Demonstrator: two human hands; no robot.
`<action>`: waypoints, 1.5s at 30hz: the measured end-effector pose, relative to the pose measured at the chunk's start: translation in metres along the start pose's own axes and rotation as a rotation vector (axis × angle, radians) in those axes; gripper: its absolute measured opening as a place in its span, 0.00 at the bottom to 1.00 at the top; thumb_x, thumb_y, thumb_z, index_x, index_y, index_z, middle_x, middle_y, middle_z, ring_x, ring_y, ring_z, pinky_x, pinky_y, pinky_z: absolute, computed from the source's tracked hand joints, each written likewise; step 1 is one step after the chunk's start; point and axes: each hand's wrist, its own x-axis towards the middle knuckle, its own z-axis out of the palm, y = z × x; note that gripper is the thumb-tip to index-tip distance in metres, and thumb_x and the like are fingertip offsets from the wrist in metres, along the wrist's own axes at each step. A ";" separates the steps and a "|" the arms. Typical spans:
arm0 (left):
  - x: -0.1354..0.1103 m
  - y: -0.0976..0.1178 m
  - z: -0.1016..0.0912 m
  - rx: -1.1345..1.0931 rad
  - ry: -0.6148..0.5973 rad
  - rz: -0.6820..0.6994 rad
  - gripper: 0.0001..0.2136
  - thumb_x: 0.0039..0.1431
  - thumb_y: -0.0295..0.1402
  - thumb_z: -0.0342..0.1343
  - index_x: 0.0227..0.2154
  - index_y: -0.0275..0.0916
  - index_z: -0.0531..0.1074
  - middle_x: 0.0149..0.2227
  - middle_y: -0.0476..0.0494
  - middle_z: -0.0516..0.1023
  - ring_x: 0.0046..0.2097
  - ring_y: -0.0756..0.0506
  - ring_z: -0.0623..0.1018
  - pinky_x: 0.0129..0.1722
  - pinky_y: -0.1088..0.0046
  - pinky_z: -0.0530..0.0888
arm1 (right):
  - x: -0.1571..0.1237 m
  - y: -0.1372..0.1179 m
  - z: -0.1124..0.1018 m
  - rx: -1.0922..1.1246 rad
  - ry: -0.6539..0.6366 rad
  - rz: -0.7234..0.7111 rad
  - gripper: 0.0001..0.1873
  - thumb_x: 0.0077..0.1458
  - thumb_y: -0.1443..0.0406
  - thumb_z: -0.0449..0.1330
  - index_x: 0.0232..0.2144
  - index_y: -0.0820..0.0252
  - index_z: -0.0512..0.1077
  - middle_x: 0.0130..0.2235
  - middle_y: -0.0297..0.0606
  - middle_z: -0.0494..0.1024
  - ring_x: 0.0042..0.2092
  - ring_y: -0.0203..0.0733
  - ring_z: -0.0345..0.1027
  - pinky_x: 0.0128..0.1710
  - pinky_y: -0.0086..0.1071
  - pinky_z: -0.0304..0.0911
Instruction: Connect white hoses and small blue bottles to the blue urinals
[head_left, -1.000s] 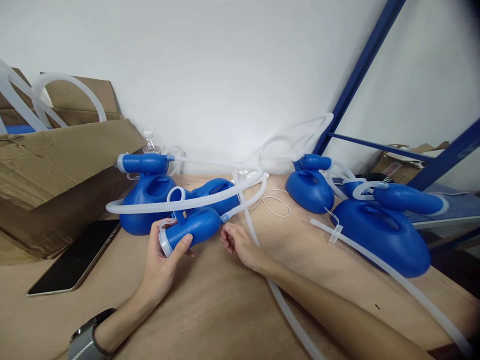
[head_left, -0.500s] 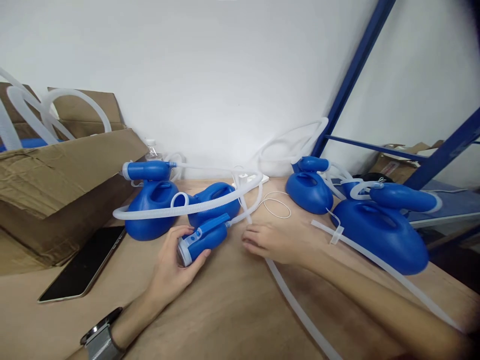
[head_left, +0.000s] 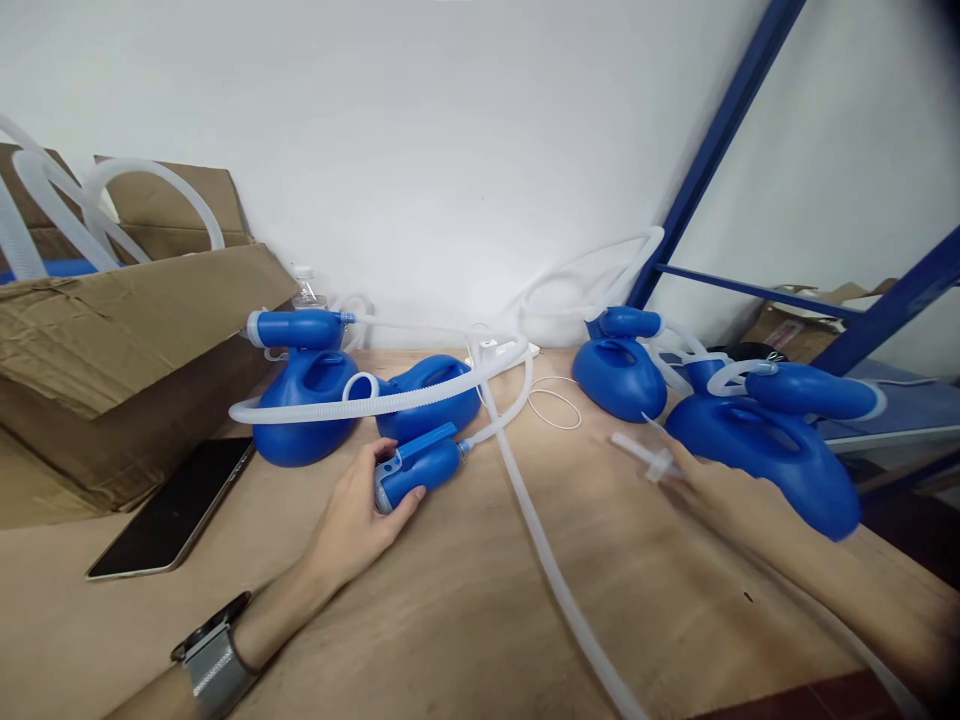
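Note:
My left hand (head_left: pixel 369 505) is closed around a blue cylindrical bottle-like piece (head_left: pixel 431 478), which has a pale end cap and a flat blue strip along its top. From its far end a translucent hose (head_left: pixel 499 425) runs off and curls back toward the wall. On the right, my right hand (head_left: pixel 720 495), blurred by motion, closes on a translucent tube (head_left: pixel 634 447) just behind a small white clip (head_left: pixel 660 464). The tube's free end points left. A blue jug (head_left: pixel 757 450) with a handle hole stands behind that hand, partly covered by it.
Other blue jugs stand left (head_left: pixel 304 420), middle (head_left: pixel 442 400) and right (head_left: pixel 619 380). A ribbed hose (head_left: pixel 420 400) arcs before them. A long tube (head_left: pixel 547 560) crosses the table. Left are a cardboard box (head_left: pixel 150 340) and a phone (head_left: pixel 176 510); a blue rack post (head_left: pixel 720 140) rises right.
My right hand has moved right, from beside the middle hose to the clipped tube, which is now blurred. My left hand still holds the blue piece.

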 end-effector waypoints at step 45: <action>0.074 0.072 -0.120 0.796 0.085 0.417 0.11 0.64 0.39 0.56 0.45 0.43 0.76 0.42 0.35 0.79 0.45 0.30 0.79 0.33 0.63 0.70 | 0.173 -0.267 -0.128 0.595 -0.002 -0.532 0.23 0.72 0.61 0.52 0.64 0.66 0.67 0.46 0.50 0.84 0.45 0.54 0.79 0.41 0.39 0.68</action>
